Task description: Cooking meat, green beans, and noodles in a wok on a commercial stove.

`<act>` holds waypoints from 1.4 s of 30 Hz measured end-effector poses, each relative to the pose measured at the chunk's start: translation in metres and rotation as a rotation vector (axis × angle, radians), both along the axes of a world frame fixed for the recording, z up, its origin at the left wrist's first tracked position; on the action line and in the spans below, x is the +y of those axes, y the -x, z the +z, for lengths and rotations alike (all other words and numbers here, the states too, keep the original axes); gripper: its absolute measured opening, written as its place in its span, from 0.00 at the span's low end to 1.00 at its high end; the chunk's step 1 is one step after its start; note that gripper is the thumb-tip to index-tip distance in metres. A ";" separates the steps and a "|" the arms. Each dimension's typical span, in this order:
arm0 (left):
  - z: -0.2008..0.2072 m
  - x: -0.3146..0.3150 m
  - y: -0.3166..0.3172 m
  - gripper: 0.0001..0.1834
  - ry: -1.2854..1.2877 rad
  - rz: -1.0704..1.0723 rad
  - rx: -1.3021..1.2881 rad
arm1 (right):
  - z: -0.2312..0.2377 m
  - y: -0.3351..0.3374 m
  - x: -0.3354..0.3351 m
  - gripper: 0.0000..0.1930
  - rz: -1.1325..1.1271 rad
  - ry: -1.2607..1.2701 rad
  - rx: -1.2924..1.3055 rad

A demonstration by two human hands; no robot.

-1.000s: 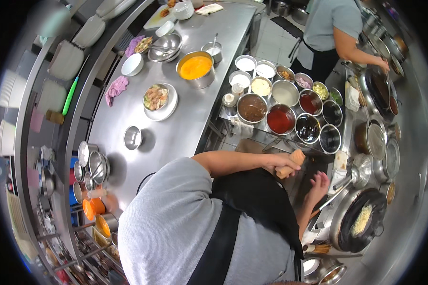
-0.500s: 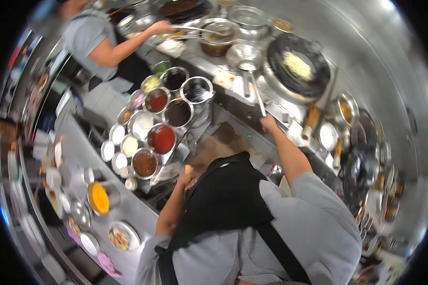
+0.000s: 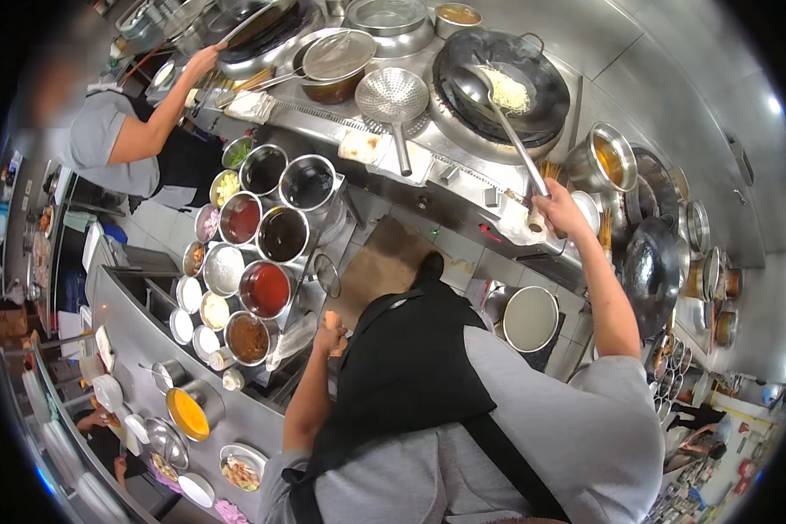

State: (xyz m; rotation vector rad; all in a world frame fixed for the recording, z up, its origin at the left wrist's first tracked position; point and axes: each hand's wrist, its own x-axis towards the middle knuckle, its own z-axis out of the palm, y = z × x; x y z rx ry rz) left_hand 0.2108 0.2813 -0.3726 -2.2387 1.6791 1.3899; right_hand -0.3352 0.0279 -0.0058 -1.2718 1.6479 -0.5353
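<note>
My right hand [image 3: 561, 210] is closed round the handle of a steel ladle [image 3: 520, 144]. The ladle's bowl is inside a black wok [image 3: 541, 105] on the stove, at the left edge of a heap of pale, noodle-like shreds [image 3: 508, 91]. Left of the wok, a perforated strainer [image 3: 393, 96] rests on the stove with its handle toward me. Low in front of my apron, my left hand [image 3: 327, 336] is closed beside the sauce containers; whether it holds anything cannot be made out. A red sauce pot [image 3: 265, 290] and a brown sauce pot [image 3: 249, 338] stand nearest to it.
A co-worker's hand [image 3: 203, 61] holds a long handle over another wok [image 3: 258, 35] at far left. A pot of amber liquid [image 3: 607, 159] and a dark wok [image 3: 651, 271] stand at right. A large pot [image 3: 530, 320] sits below the stove edge. Plated food [image 3: 240, 472] is on the left counter [image 3: 131, 323].
My right hand has moved the ladle from over the strainer rightward into the wok. My left hand stays low and closed. The co-worker's hand has moved farther left, and the view has turned.
</note>
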 end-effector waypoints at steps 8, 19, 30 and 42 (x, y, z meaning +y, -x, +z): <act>0.101 -0.120 0.061 0.35 -0.035 0.424 0.119 | -0.056 0.076 -0.055 0.09 -0.232 -0.022 -0.100; 0.243 -0.285 0.202 0.32 0.212 0.236 0.408 | -0.083 0.064 -0.084 0.11 -0.438 -0.018 -0.512; 0.367 -0.308 0.280 0.33 0.336 -0.116 0.359 | -0.091 0.073 -0.150 0.14 -0.301 0.037 -0.156; 0.333 -0.416 0.320 0.25 0.572 -0.571 0.341 | -0.017 0.047 -0.037 0.18 -0.037 0.019 0.355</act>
